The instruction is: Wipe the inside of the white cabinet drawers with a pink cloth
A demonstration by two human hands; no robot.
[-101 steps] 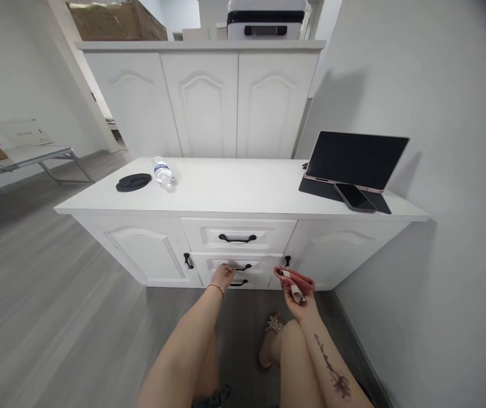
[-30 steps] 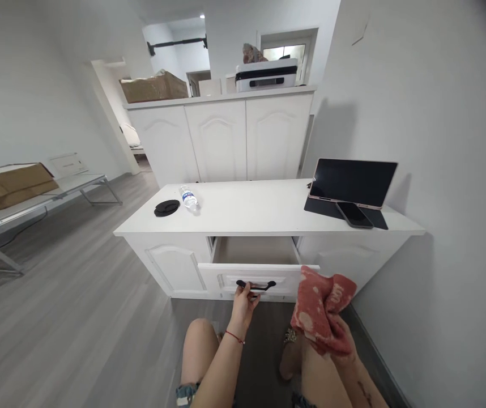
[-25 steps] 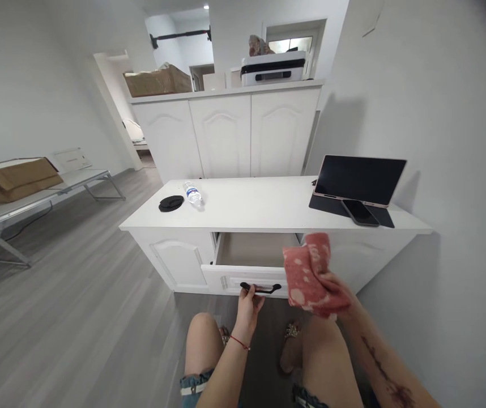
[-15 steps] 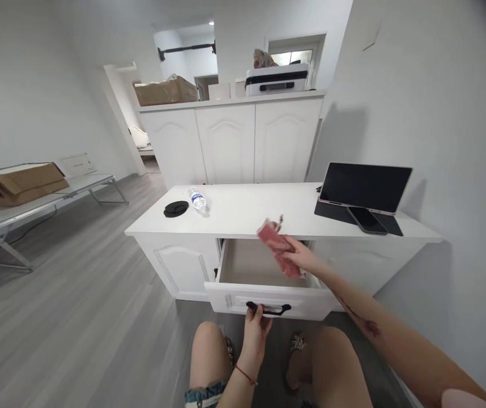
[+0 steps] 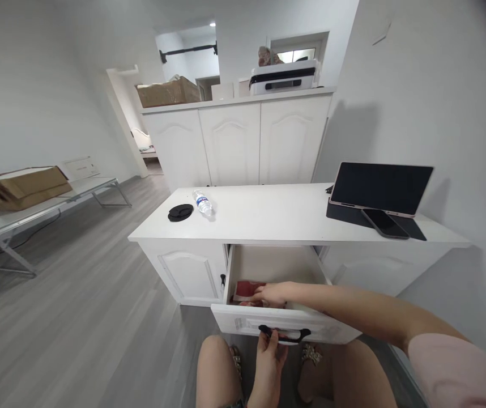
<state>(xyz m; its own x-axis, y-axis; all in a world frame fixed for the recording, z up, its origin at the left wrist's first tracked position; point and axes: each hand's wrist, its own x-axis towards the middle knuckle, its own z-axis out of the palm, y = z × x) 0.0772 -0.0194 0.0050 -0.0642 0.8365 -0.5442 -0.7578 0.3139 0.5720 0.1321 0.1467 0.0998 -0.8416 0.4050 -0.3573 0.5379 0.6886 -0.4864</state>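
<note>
The white drawer (image 5: 283, 263) is pulled out of the low cabinet. My left hand (image 5: 271, 354) is below its front, fingers curled around the black handle (image 5: 284, 335). My right hand (image 5: 273, 294) reaches down inside the drawer, over the right end of a red and pale packet (image 5: 245, 289). The packet lies near the drawer's front left corner, and its right end is hidden under my fingers. A bit more red and pink shows just below it, close behind the drawer front; I cannot tell whether it is a separate thing.
On the white cabinet top (image 5: 264, 215) are a black round mat (image 5: 180, 213), a clear bottle (image 5: 203, 202) lying on its side, a tablet (image 5: 381, 187) and a phone (image 5: 384, 222). A cardboard box (image 5: 22, 187) stands on a folding table at left. My knees are under the drawer.
My right hand has lowered the red packet from above the drawer into its front left part. My left hand stays on the handle. The view has shifted slightly.
</note>
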